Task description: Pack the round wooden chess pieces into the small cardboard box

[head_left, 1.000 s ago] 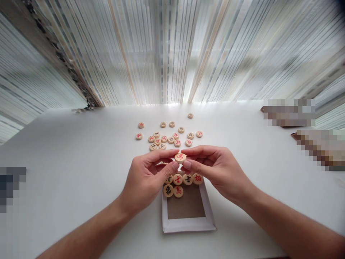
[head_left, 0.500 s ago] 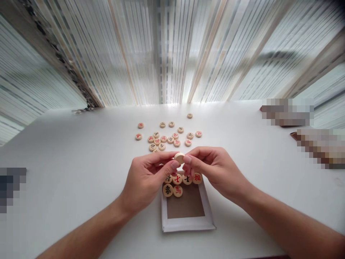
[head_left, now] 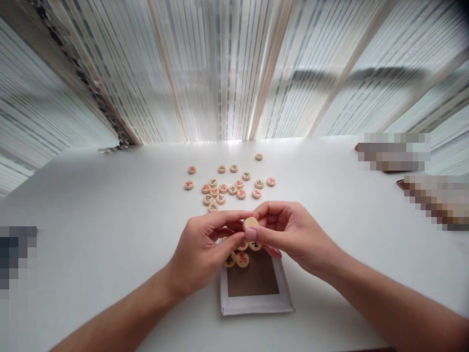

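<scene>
My left hand (head_left: 201,242) and my right hand (head_left: 295,234) meet over a shallow white box (head_left: 252,307). Between their fingertips they pinch one round wooden Chinese chess piece (head_left: 250,223), whose blank pale side shows. My right thumb presses on its lower edge, and my left index finger reaches along its top. Inside the box, on the brown bottom, lies a piece with a red character (head_left: 242,259). To its left is a piece with a black character (head_left: 229,259), partly behind my left thumb. The upper row of pieces is mostly covered by my hands.
Several Chinese chess pieces with red or black characters lie scattered beyond my hands, among them a red one (head_left: 241,193) and a black one (head_left: 213,207). They rest on the white table (head_left: 110,220). Blurred-out objects lie at the right and left. A striped string curtain (head_left: 234,73) hangs behind.
Both hands have moved slightly nearer and to the right with the piece. It has turned a little in the fingers. My right hand now covers the red piece at the box's upper right.
</scene>
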Demonstrator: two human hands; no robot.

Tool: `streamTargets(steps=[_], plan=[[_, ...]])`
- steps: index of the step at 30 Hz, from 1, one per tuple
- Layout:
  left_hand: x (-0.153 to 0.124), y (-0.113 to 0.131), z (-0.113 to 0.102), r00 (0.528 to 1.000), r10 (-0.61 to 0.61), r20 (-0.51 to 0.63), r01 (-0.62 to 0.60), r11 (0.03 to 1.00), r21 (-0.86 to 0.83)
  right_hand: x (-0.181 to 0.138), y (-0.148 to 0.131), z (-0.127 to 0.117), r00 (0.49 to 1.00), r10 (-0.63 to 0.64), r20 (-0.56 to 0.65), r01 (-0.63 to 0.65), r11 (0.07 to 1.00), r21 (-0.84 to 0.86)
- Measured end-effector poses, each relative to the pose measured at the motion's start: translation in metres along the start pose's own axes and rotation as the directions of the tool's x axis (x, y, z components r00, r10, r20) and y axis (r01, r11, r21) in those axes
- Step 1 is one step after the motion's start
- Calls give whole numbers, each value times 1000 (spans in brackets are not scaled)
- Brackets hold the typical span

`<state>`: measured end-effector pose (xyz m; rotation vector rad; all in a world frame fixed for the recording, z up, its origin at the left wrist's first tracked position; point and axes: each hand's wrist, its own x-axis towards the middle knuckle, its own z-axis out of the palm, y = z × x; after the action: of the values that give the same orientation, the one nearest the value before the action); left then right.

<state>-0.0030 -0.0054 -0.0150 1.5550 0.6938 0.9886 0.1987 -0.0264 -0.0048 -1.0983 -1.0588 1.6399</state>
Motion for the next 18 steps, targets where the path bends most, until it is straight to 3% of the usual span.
streamTargets(steps=[6, 13, 18], plan=[[-1, -1, -1, 997, 52, 61, -57, 995, 87, -2, -1, 0, 999, -29, 15, 29, 1000, 1], [4, 7, -1, 999, -41, 3, 41, 997, -62, 1, -1, 0, 995, -27, 98, 9, 984, 179], [6, 13, 1, 998, -55, -12, 52, 989, -139, -1, -2, 0, 994, 1, 112, -25, 977, 210]])
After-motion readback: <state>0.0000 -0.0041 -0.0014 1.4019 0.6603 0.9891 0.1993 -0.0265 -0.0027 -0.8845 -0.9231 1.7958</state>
